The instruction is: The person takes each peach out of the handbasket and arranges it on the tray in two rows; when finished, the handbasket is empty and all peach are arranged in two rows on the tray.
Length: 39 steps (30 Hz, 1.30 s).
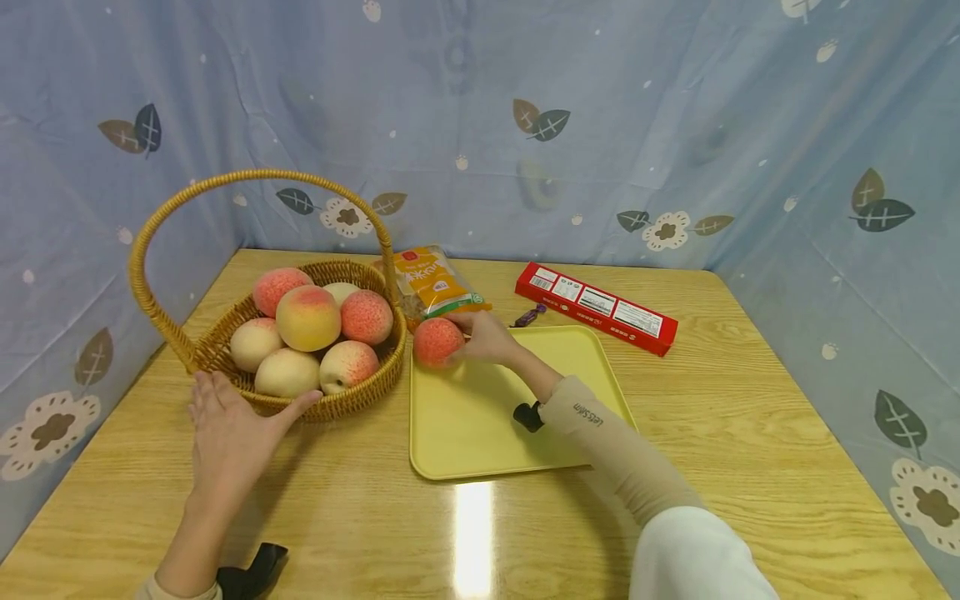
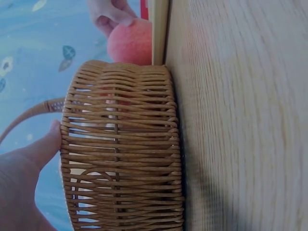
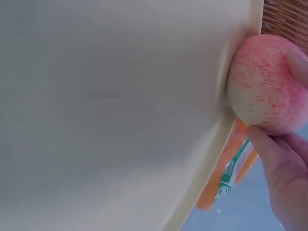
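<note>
A wicker basket with a tall arched handle stands on the left, filled with several peaches in cream, yellow and pinkish red. My left hand rests against its near rim, thumb and fingers spread along the weave. In the left wrist view the thumb touches the top edge of the basket. My right hand grips a pinkish-red peach over the back left corner of a yellow tray. Seen from the right wrist, this peach sits right at the tray's rim, fingers and thumb around it.
An orange and clear food packet lies behind the tray, beside the basket. A purple-wrapped candy and a long red box lie at the back. Patterned blue cloth encloses the wooden table at the back and sides.
</note>
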{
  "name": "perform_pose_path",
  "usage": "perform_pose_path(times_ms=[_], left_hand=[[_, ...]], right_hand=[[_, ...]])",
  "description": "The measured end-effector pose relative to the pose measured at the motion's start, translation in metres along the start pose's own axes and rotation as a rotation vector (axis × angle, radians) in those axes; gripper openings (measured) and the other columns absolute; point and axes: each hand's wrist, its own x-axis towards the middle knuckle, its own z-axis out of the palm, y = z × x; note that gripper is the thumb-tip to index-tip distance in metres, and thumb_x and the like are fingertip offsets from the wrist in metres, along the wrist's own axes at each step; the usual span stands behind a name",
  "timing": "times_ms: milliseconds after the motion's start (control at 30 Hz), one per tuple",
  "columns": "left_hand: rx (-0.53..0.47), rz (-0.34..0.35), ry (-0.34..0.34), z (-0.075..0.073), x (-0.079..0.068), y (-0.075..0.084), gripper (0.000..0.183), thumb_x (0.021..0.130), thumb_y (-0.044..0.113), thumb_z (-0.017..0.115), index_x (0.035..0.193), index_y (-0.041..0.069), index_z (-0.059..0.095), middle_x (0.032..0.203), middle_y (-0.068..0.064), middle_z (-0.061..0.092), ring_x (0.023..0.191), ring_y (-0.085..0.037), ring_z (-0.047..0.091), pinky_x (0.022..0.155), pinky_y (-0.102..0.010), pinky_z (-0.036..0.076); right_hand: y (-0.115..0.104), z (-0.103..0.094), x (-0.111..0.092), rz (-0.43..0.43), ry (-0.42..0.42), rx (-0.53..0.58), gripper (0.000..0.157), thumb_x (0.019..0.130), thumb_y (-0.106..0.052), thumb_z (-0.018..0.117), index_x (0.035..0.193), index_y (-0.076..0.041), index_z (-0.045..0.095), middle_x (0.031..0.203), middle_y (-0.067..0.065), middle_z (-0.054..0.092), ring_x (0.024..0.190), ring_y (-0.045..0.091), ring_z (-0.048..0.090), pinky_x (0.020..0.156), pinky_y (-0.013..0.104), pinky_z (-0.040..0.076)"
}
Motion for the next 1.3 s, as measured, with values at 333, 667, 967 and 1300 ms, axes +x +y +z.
perform_pose_path(times_ms=[333, 667, 967, 1300], left_hand=[[-0.001, 0.004, 0.01, 0.0, 0.0, 0.0, 0.129, 0.082, 0.072, 0.058, 0.142, -0.023, -0.005, 0.147, -0.043, -0.014, 0.138, -0.058, -0.007, 0.112, -0.063, 0.0], [0.012, 0.002, -0.001, -0.001, 0.001, 0.0, 0.129, 0.082, 0.073, 0.057, 0.142, -0.023, -0.006, 0.147, -0.043, -0.015, 0.137, -0.058, -0.007, 0.112, -0.063, 0.0], [0.024, -0.017, -0.021, -0.001, 0.001, 0.0, 0.13, 0.082, 0.074, 0.055, 0.142, -0.023, -0.008, 0.146, -0.042, -0.017, 0.137, -0.058, -0.009, 0.112, -0.063, -0.001], [0.039, -0.014, -0.038, -0.002, -0.001, 0.001, 0.13, 0.082, 0.073, 0.055, 0.141, -0.023, -0.008, 0.146, -0.042, -0.018, 0.136, -0.059, -0.008, 0.112, -0.063, 0.0]], right_hand=[[-0.007, 0.008, 0.003, 0.041, 0.042, 0.008, 0.07, 0.073, -0.006, 0.084, 0.136, 0.004, 0.054, 0.131, 0.02, 0.059, 0.123, 0.032, 0.055, 0.097, 0.039, 0.049], [-0.063, 0.005, 0.011, -0.009, 0.06, -0.183, 0.081, 0.078, -0.029, 0.083, 0.145, -0.005, 0.045, 0.114, 0.021, 0.067, 0.061, 0.015, 0.05, 0.074, 0.028, 0.047], [-0.117, 0.04, 0.042, -0.157, 0.058, -0.212, 0.066, 0.085, -0.034, 0.077, 0.141, -0.008, 0.052, 0.127, 0.006, 0.064, 0.112, 0.017, 0.061, 0.103, 0.031, 0.042], [-0.141, 0.073, 0.071, 0.046, 0.123, -0.18, 0.076, 0.076, -0.049, 0.08, 0.14, -0.016, 0.055, 0.125, -0.002, 0.065, 0.11, 0.014, 0.062, 0.085, 0.025, 0.05]])
